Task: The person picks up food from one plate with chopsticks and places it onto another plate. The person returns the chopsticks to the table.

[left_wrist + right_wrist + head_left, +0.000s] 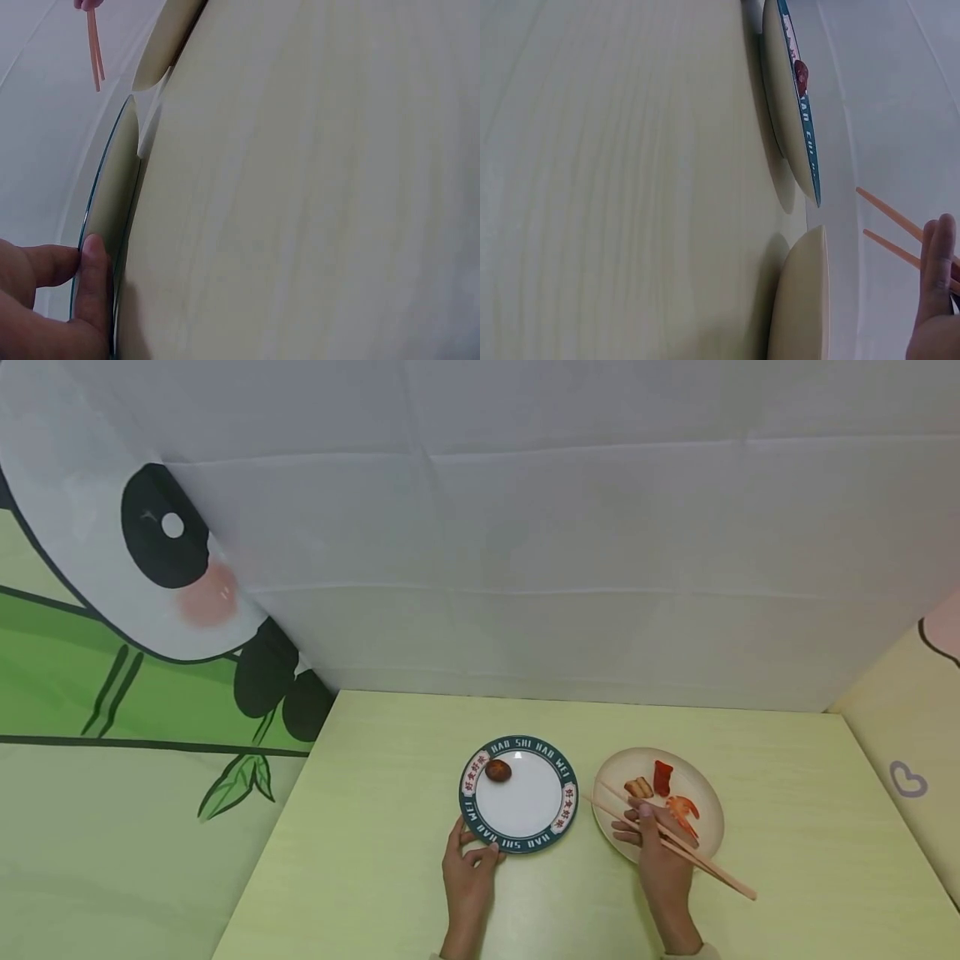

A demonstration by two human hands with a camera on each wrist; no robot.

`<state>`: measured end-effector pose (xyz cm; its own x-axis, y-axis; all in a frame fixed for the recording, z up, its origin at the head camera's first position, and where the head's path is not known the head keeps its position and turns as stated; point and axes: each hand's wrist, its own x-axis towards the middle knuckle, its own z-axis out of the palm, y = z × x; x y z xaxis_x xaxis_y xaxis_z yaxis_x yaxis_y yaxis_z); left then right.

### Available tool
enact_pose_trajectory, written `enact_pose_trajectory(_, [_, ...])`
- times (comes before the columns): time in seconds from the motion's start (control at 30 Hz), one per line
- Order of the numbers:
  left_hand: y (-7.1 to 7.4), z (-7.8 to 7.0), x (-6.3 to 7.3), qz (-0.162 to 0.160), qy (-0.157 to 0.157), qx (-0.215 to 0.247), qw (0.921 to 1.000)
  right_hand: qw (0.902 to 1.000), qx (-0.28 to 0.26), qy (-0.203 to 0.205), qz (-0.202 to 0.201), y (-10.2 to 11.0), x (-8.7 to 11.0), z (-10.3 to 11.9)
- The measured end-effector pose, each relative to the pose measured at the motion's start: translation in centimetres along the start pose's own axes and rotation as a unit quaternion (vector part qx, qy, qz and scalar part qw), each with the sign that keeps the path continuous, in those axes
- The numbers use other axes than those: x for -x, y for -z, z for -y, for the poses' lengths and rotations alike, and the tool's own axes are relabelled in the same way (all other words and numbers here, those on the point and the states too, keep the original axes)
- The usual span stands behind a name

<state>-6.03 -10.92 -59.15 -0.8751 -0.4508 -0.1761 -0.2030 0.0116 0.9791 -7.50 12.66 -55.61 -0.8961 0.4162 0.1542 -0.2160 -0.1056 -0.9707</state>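
Note:
My left hand (470, 877) grips the near-left rim of a white plate (528, 793) with a green lettered border. One round brown food piece (498, 770) lies at that plate's upper left. My right hand (663, 860) holds a pair of wooden chopsticks (720, 872) above a cream plate (708, 793). Their tips point left, spread apart with nothing between them, as the right wrist view also shows. On the cream plate lie a browned, striped food piece (639, 787), a red strip (663, 778) and an orange shrimp (681, 810), which the hand partly overlaps.
Both plates stand side by side on a pale yellow-green table (360, 827). A white sheet (562, 568) rises behind the table's far edge. Cartoon-printed panels (112, 827) stand at the left and right sides.

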Motion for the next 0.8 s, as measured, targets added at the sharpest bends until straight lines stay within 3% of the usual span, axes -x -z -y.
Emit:
enact_pose_trajectory(0.17, [0.1,0.1,0.0,0.001,0.001,-0.002,1.0,0.9991,0.038,-0.018,0.004,-0.5,0.3,0.1])
enact_pose_trajectory(0.57, [0.2,0.2,0.1,0.001,-0.012,0.012,0.9998,0.9984,0.045,-0.022,0.027,-1.4,0.9,0.2])
enact_pose_trajectory(0.8, [0.1,0.2,0.1,0.001,0.0,0.002,1.0,0.9992,0.01,0.005,0.037,-1.5,1.0,-0.3])
